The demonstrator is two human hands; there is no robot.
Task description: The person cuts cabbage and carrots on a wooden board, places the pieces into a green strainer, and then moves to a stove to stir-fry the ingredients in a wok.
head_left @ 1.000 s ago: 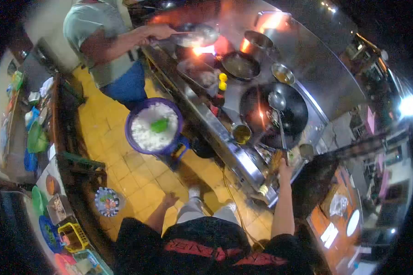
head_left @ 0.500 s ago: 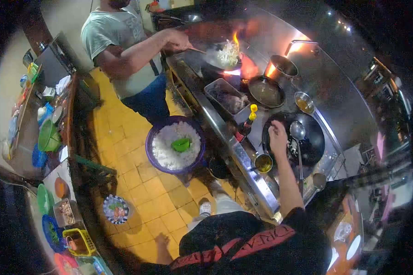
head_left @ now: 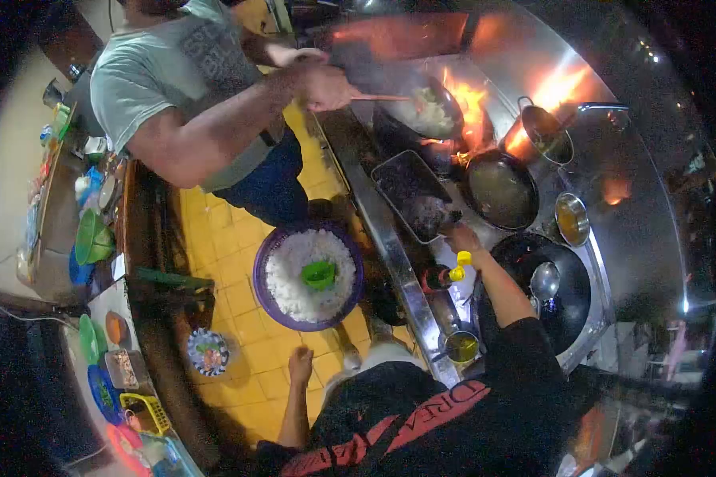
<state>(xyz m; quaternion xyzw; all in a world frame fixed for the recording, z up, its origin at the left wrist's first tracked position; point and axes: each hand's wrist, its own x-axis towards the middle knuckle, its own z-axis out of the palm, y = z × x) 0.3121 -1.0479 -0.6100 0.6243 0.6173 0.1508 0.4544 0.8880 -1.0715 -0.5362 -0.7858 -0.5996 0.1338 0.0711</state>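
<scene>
My right hand (head_left: 461,237) reaches over the near corner of a rectangular metal tray (head_left: 386,189); a greyish lump lies inside. Its fingers are blurred against a dark shape, so any hold cannot be made out. Close by stand bottles with yellow caps (head_left: 464,259). Right of my forearm sits a large black wok (head_left: 573,318) with a metal ladle (head_left: 545,281) resting in it. My left hand (head_left: 300,366) hangs low over the tiled floor, fingers curled, with nothing visible in them. The purple tub (head_left: 260,296) of white rice, with a green scoop (head_left: 319,275) on top, is nearest to it.
A co-worker (head_left: 191,87) at the far left grips a handle over a flaming wok (head_left: 422,111). A dark pan (head_left: 501,191), a tall pot (head_left: 545,135) and a bowl of yellow liquid (head_left: 571,219) share the stove. A small oil pot (head_left: 461,347) stands near the counter edge.
My right hand has moved from above the black wok to the tray's corner. My left hand has risen a little. The co-worker's wok has tilted, and the flames beside it are larger.
</scene>
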